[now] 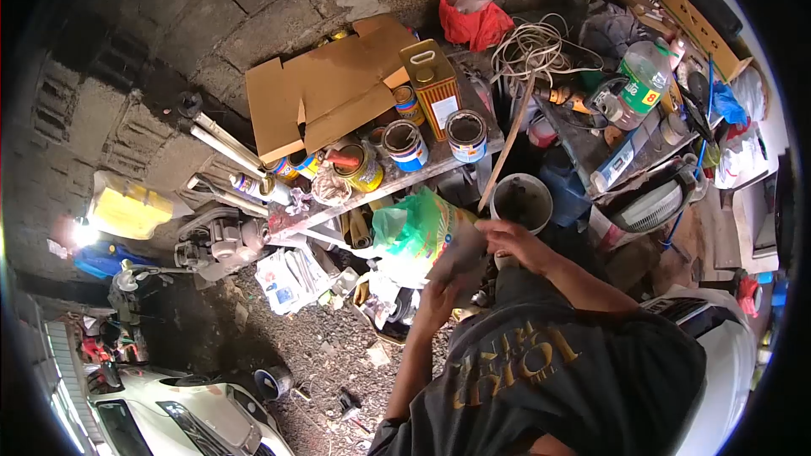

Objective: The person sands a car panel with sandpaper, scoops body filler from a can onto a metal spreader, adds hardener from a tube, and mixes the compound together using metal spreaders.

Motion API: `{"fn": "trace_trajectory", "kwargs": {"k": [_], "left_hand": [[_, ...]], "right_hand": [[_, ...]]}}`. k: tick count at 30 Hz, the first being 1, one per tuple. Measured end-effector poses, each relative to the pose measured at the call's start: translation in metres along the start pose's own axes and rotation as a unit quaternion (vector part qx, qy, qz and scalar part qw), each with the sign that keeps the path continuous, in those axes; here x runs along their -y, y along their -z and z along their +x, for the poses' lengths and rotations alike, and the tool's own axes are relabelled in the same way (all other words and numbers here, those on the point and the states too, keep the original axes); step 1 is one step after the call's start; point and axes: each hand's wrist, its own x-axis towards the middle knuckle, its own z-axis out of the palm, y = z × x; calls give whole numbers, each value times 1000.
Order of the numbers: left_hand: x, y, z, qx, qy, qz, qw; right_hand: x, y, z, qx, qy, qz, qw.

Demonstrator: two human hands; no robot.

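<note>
Between my two hands is a flat brownish-grey sheet (pixel 460 263), slightly blurred; I cannot make out its material. My left hand (pixel 434 304) is closed on its lower left edge. My right hand (pixel 512 242) pinches its upper right side, fingers partly hidden. Just behind the sheet sits a green and white plastic bag (pixel 416 228). A grey bucket (pixel 522 203) stands beyond my right hand, with a long wooden stick (pixel 512 142) leaning by it.
Open paint cans (pixel 405 152), a tall metal tin (pixel 432 89) and a cardboard box (pixel 329 89) crowd the bench (pixel 317 218). A second table holds a large plastic bottle (pixel 644 80) and coiled cable (pixel 541 46). A white car (pixel 186 409) stands lower left; debris covers the ground.
</note>
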Motion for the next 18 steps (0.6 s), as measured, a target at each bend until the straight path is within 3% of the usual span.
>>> {"fn": "trace_trajectory", "kwargs": {"k": [1, 2, 4, 7, 9, 10, 11, 12, 18], "left_hand": [[-12, 7, -8, -15, -99, 17, 995], [-4, 12, -7, 17, -147, 198, 969], [-39, 21, -24, 97, -36, 266, 958], [-21, 20, -21, 159, -16, 355, 921], [-12, 26, -22, 142, -89, 364, 916], [-11, 29, -19, 133, -124, 366, 913], [-23, 30, -20, 102, -69, 299, 946], [-19, 30, -15, 103, -74, 302, 945], [-29, 23, 15, 75, -57, 265, 960]], "right_hand": [[12, -8, 4, -53, 148, -231, 960], [27, -16, 8, -102, 285, -443, 844], [44, -38, 7, 63, 261, -485, 832], [31, -69, 17, 240, 226, -540, 775], [24, -78, 30, 312, 195, -555, 746], [31, -78, 34, 309, 206, -550, 749], [44, -77, 38, 307, 216, -544, 751], [51, -74, 41, 305, 225, -536, 754], [53, 3, 62, 336, 91, -507, 788]]}}
